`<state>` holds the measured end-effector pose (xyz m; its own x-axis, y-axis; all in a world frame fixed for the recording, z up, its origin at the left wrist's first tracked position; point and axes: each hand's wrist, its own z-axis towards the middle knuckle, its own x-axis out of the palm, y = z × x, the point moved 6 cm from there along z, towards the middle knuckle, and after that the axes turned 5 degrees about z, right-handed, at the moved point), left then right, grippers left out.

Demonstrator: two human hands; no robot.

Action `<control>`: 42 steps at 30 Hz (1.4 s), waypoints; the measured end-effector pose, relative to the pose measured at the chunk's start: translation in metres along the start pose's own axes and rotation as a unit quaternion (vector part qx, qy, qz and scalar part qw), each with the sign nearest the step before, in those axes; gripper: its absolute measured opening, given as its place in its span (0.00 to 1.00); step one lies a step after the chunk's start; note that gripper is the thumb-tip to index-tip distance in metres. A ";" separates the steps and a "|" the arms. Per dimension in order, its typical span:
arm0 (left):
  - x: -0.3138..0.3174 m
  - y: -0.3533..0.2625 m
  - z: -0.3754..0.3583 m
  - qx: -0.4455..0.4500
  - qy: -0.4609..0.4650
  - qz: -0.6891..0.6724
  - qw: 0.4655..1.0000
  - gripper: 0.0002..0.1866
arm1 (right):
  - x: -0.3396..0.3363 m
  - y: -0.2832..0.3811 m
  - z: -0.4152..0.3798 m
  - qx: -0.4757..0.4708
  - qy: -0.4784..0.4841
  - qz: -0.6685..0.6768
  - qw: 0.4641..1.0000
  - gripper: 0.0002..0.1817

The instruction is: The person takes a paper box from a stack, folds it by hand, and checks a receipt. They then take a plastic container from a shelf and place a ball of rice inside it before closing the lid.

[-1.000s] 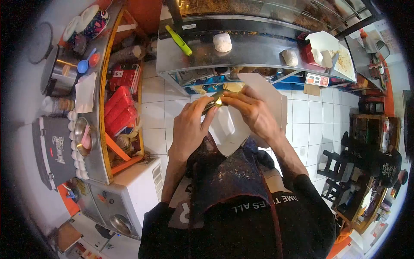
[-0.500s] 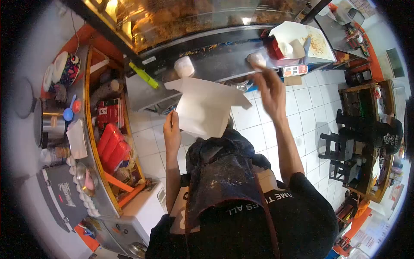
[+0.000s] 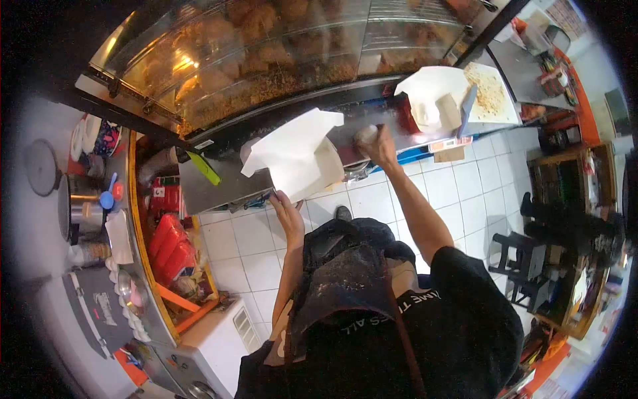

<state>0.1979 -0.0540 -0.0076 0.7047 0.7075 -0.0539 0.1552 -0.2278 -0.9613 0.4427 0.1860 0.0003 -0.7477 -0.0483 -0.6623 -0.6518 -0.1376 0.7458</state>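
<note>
My left hand (image 3: 287, 214) grips the near left edge of an open white cardboard box (image 3: 302, 163), whose lid flaps stand up toward the counter. My right hand (image 3: 382, 147) is closed around a small whitish wrapped bundle (image 3: 365, 135) at the counter's front edge. Behind the box's left flap, another pale bundle (image 3: 246, 147) is partly hidden. To the right of my right hand stands a second open box (image 3: 432, 81), white inside and red outside, with a white bundle (image 3: 428, 116) in it.
A glass display case (image 3: 266, 60) of fried food rises behind the metal counter (image 3: 216, 189). A bright green tool (image 3: 204, 168) lies at left. A crumb-covered white board (image 3: 490, 90) and a blade (image 3: 468, 103) are at right. Black stools (image 3: 515, 256) stand on the tiled floor.
The box in my left hand has moved forward over the counter's edge. My right hand has come down left and closed on a bundle. My view has shifted toward the display case.
</note>
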 end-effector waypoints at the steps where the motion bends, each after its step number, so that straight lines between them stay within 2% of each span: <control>1: 0.006 0.005 0.003 -0.017 0.001 -0.001 1.000 0.31 | 0.002 -0.008 -0.002 0.086 0.038 0.088 0.992 0.48; 2: 0.011 0.008 0.006 -0.016 -0.008 -0.002 1.000 0.31 | -0.003 -0.012 -0.002 0.080 0.046 0.089 0.992 0.48; 4: 0.028 0.008 0.010 -0.034 0.007 0.006 0.999 0.33 | -0.022 -0.025 -0.004 0.118 0.002 0.281 0.952 0.44; 6: 0.040 0.010 0.016 -0.040 0.014 0.013 0.999 0.34 | -0.059 0.013 -0.015 0.066 -0.023 0.293 0.954 0.41; 7: 0.044 0.024 0.023 0.045 0.014 0.147 0.988 0.33 | -0.073 0.038 -0.021 0.026 -0.022 0.301 0.953 0.41; 8: 0.050 0.036 0.026 0.126 0.019 0.279 0.952 0.33 | -0.068 0.048 -0.021 0.027 -0.016 0.301 0.953 0.41; 9: 0.058 0.038 0.031 0.212 0.050 0.413 0.884 0.29 | -0.060 0.068 -0.021 -0.051 0.016 0.308 0.950 0.40; 10: 0.066 0.026 0.032 0.214 0.049 0.412 0.884 0.29 | -0.053 0.091 -0.022 -0.132 0.045 0.313 0.939 0.40; 12: 0.081 0.003 0.031 0.110 0.095 0.325 0.935 0.25 | -0.033 0.126 -0.029 0.086 0.218 0.225 0.946 0.38; 13: 0.089 0.007 0.031 0.245 0.102 0.431 0.863 0.22 | -0.020 0.137 -0.027 0.038 0.206 0.160 0.965 0.38; 14: 0.093 0.000 0.030 0.249 0.102 0.430 0.862 0.22 | -0.003 0.142 -0.020 -0.010 0.191 0.094 0.977 0.38; 16: 0.104 -0.031 0.021 0.257 0.129 0.368 0.884 0.22 | 0.058 0.108 -0.014 -0.004 0.220 0.091 0.971 0.38; 17: 0.108 -0.043 0.025 0.174 0.127 0.301 0.929 0.24 | 0.082 0.092 -0.013 0.006 0.252 0.088 0.964 0.38; 18: 0.109 -0.036 0.029 0.176 0.131 0.300 0.928 0.24 | 0.090 0.086 -0.015 0.007 0.248 0.089 0.965 0.38; 20: 0.107 -0.012 0.039 0.172 0.166 0.299 0.924 0.25 | 0.088 0.090 -0.026 -0.139 0.186 -0.066 0.970 0.39; 21: 0.105 -0.019 0.038 0.171 0.166 0.419 0.876 0.25 | 0.078 0.091 -0.026 -0.154 0.168 -0.061 0.972 0.39; 22: 0.105 -0.021 0.035 0.171 0.173 0.418 0.875 0.25 | 0.060 0.089 -0.023 -0.148 0.166 -0.064 0.973 0.39; 23: 0.101 -0.017 0.039 0.061 0.173 0.298 0.937 0.25 | 0.027 0.094 -0.015 -0.208 0.082 -0.019 0.975 0.38; 24: 0.100 -0.013 0.040 -0.053 0.166 0.170 0.970 0.26 | -0.013 0.100 -0.007 -0.268 -0.001 0.026 0.963 0.37; 25: 0.099 -0.035 0.036 0.038 0.160 0.249 0.954 0.27 | -0.060 0.102 0.003 -0.210 -0.067 0.083 0.972 0.33; 26: 0.098 -0.020 0.039 0.036 0.162 0.249 0.954 0.27 | -0.102 0.093 0.013 -0.150 -0.132 0.139 0.970 0.29; 27: 0.095 0.003 0.048 0.049 0.149 0.234 0.959 0.27 | -0.124 0.063 0.027 -0.115 -0.205 0.087 0.968 0.33; 28: 0.094 0.014 0.054 0.062 0.134 0.218 0.965 0.27 | -0.140 0.035 0.045 -0.059 -0.196 0.053 0.977 0.45; 30: 0.098 0.003 0.048 0.055 0.155 0.236 0.958 0.26 | -0.145 -0.021 0.073 0.030 -0.123 -0.054 0.991 0.58; 31: 0.102 -0.003 0.047 0.049 0.176 0.253 0.950 0.26 | -0.139 -0.043 0.083 0.048 -0.084 -0.054 0.994 0.66; 32: 0.102 -0.007 0.047 0.049 0.174 0.252 0.951 0.26 | -0.133 -0.050 0.086 0.046 -0.083 -0.054 0.994 0.66; 34: 0.106 -0.012 0.048 0.097 0.173 0.314 0.929 0.28 | -0.108 -0.074 0.091 0.120 0.044 -0.153 0.980 0.64; 35: 0.110 -0.009 0.049 0.094 0.169 0.312 0.930 0.28 | -0.106 -0.082 0.095 0.094 0.017 -0.118 0.988 0.59; 37: 0.116 0.003 0.054 0.091 0.164 0.223 0.957 0.28 | -0.113 -0.086 0.091 0.092 0.017 -0.111 0.989 0.56; 38: 0.115 -0.002 0.051 0.154 0.140 0.269 0.940 0.27 | -0.108 -0.082 0.090 0.090 0.017 -0.102 0.991 0.52; 39: 0.115 0.002 0.053 0.137 0.168 0.271 0.938 0.28 | -0.104 -0.074 0.089 0.102 0.028 -0.119 0.987 0.51; 40: 0.120 -0.030 0.038 0.064 0.201 0.145 0.967 0.26 | -0.101 -0.067 0.089 0.112 0.040 -0.138 0.983 0.49; 41: 0.114 -0.049 0.029 0.091 0.177 0.227 0.953 0.27 | -0.097 -0.073 0.092 0.080 0.029 -0.155 0.984 0.48; 42: 0.112 -0.031 0.034 0.106 0.151 0.267 0.946 0.30 | -0.096 -0.084 0.097 0.049 0.014 -0.171 0.984 0.47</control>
<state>0.2482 0.0552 0.0064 0.8139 0.2996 -0.4978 -0.3976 -0.3374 -0.8533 0.5566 0.2986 0.0084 -0.4796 -0.0437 -0.8764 -0.8747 -0.0556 0.4815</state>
